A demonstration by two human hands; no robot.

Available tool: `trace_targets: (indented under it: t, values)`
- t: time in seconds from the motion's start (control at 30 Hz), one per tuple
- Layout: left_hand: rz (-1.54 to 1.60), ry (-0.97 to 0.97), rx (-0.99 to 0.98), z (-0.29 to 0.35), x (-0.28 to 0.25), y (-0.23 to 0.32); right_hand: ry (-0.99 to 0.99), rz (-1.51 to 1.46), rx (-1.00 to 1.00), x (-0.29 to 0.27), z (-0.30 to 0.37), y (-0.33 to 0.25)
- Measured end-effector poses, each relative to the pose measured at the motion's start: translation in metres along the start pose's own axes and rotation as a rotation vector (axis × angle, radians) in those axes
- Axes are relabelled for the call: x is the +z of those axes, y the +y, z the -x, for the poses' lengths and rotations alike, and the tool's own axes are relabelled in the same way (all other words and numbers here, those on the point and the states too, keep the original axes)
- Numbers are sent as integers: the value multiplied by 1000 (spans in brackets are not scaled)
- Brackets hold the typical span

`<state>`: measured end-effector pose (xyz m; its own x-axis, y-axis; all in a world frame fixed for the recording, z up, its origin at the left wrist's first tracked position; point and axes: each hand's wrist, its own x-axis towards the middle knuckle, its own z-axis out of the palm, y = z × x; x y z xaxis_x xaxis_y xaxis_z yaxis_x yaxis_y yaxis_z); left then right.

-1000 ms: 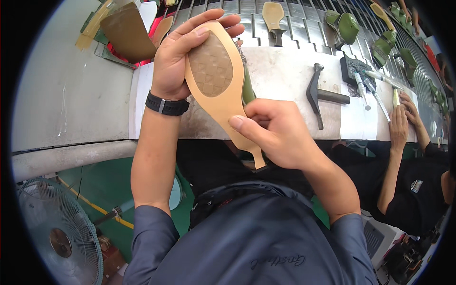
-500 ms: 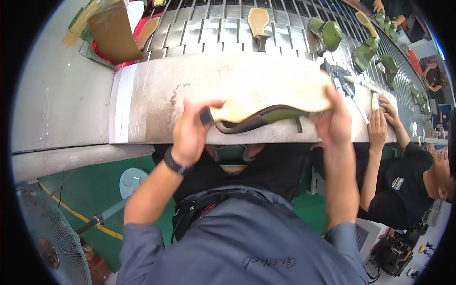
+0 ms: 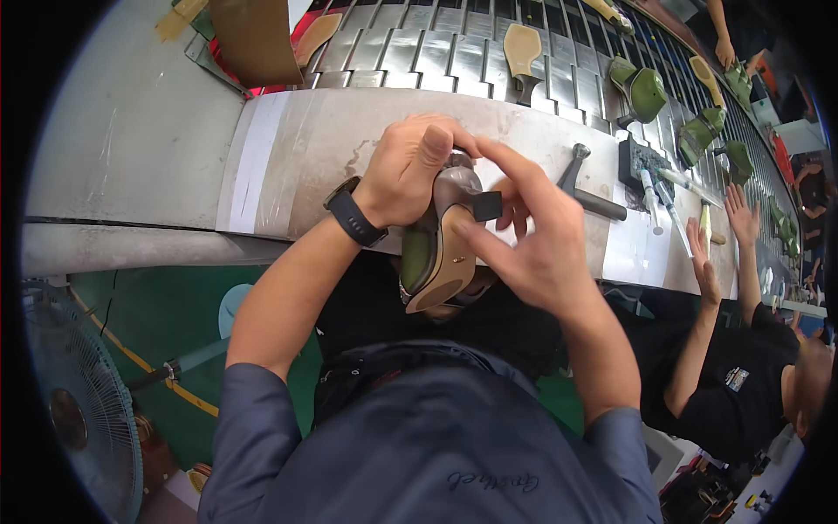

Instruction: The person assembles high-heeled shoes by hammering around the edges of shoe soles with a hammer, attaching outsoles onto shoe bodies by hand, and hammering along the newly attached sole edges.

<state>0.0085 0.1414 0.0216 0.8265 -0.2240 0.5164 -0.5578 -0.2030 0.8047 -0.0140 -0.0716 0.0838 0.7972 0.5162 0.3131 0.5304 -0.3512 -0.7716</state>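
Note:
Close in front of my body, over the near edge of the worktable, I hold a heeled shoe [image 3: 421, 249] with a green upper and a brown-grey heel part. Its tan sole [image 3: 451, 262] is turned to the right and its toe points down toward me. My left hand [image 3: 408, 170] is closed around the shoe's back, thumb raised. My right hand [image 3: 546, 236] presses its thumb on the sole beside the black heel tip [image 3: 487, 206]. Its other fingers curl behind the heel, partly hidden.
A hammer [image 3: 598, 203] lies right of my hands, near a black holder with syringes [image 3: 650, 179]. Beyond, a slatted metal conveyor [image 3: 419, 52] carries soles and green shoes [image 3: 644, 92]. A co-worker [image 3: 733, 375] sits at right, hands raised. A fan [image 3: 78, 410] stands at lower left.
The shoe has turned from lying crosswise, sole up, to toe toward me. My hands have come together around its heel end. The hammer now shows, and the co-worker's hands have lifted apart.

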Motion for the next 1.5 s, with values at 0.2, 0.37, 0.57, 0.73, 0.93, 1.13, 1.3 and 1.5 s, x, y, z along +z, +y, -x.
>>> trace_targets:
  t: [0.2,0.37,0.57,0.73,0.93,1.13,1.3,1.5]
  values:
    - [227,90,-217,13,-6,-9,100,197,-509,5,2,-7]
    - [181,36,-197,9,-2,-7,233,320,-593,29,-4,18]
    - [151,5,-179,10,-4,-10,276,314,-616,39,-6,29]
    - [169,12,-186,9,-5,-12,272,306,-628,40,-11,30]
    - [157,18,-181,9,-6,-14,279,325,-627,45,-13,34]
    - [119,-14,-163,7,-7,-10,288,341,-633,46,-15,37]
    - [227,-10,-147,-1,-10,-13,268,330,-682,37,-32,40]
    - [441,70,-461,-19,-27,-36,122,-25,-200,29,-55,50]
